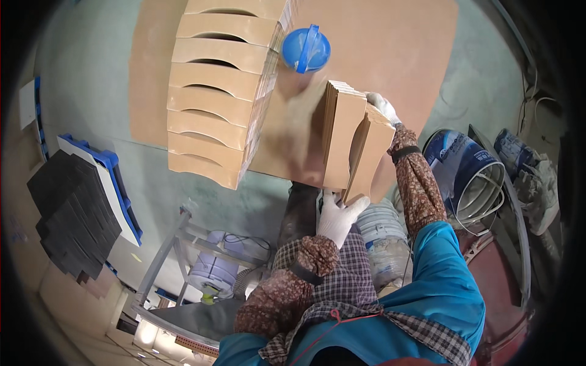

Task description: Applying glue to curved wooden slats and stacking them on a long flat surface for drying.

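Both my hands wear white gloves. My left hand (339, 219) grips the near end of a tan board with a curved cut-out edge (370, 152). The far end of that board is in my right hand (383, 108), whose fingers are partly hidden behind it. The board is tilted and may be more than one layer thick. Just left of it, a stack of similar tan boards (342, 137) stands on the brown work surface (390, 43). Farther left rises a larger pile of curved tan boards (210, 100) in several tiers.
A blue lidded container with a handle (307, 50) stands beyond the boards. On the right are a blue bucket (467, 174) and a dark red surface (497, 268). Stacked white tubs (383, 235) sit by my lap. Lower left are a metal frame (177, 244) and black sheets (73, 213).
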Demonstrator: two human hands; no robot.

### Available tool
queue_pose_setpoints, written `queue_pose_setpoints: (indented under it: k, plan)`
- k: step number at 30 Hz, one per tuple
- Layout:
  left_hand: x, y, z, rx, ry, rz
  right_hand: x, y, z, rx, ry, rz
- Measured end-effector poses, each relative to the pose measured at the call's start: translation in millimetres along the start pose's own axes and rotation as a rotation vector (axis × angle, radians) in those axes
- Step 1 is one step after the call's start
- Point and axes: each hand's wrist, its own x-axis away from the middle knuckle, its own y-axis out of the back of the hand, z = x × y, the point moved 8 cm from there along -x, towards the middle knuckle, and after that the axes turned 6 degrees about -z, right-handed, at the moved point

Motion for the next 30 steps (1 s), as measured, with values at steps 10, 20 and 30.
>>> queue_pose_setpoints:
  k: [10,20,30]
  plan:
    - [2.7,41.1,37.7,-0.566,0.002,0.112,72.7,-54.3,-63.9,-0.434,-0.365,0.114]
    - [-1.3,59.7,31.5,-1.084,-0.330,0.113,132.3,-115.6,-90.4,-0.327,-0.301,0.133]
    - [-7.5,65.6,34.4,-1.064,-0.427,0.197,175.0,-131.9,-104.8,-1.060,-0.689,-0.271]
